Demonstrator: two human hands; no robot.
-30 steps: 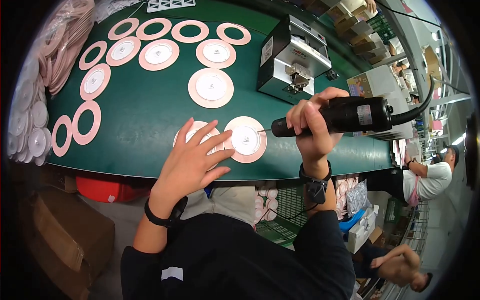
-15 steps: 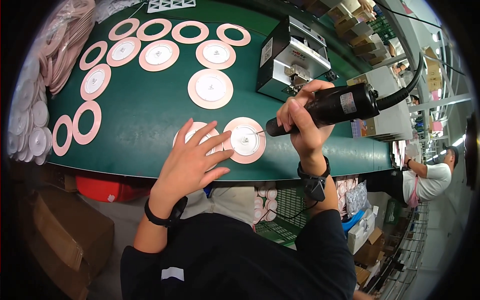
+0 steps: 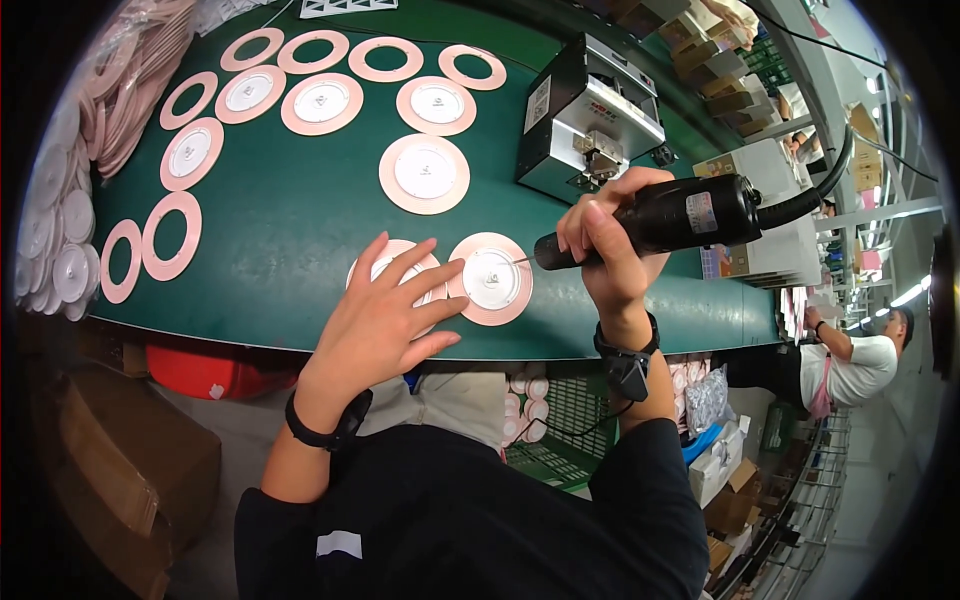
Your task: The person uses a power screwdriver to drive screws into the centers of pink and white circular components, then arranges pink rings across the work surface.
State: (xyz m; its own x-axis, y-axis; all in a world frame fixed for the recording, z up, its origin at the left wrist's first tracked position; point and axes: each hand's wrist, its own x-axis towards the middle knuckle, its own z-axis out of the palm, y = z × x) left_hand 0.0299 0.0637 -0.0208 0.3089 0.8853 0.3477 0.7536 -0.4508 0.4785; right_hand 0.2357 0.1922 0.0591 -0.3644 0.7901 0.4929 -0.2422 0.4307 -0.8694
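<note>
My right hand (image 3: 622, 238) is wrapped round a black electric screwdriver (image 3: 685, 215), held nearly level with its cable running off to the right. Its thin bit points left and meets the upper right edge of a white disc (image 3: 488, 285) set in a pink ring (image 3: 492, 318). Whether the bit sits on a screw is too small to tell. Fingers spread, my left hand (image 3: 385, 325) lies over a similar pink-and-white disc (image 3: 396, 262), covering much of it. Its fingertips reach the left rim of the disc under the bit.
More pink-and-white discs (image 3: 424, 205) and bare pink rings (image 3: 172, 262) lie across the green table (image 3: 290, 220). A black-and-silver machine (image 3: 560, 125) stands at the back right. Bagged pink rings (image 3: 135, 100) and stacked clear discs (image 3: 62, 250) line the left. Another person (image 3: 850, 360) works at far right.
The view has shifted slightly. Both hands, the screwdriver and the discs beneath them keep nearly the same places.
</note>
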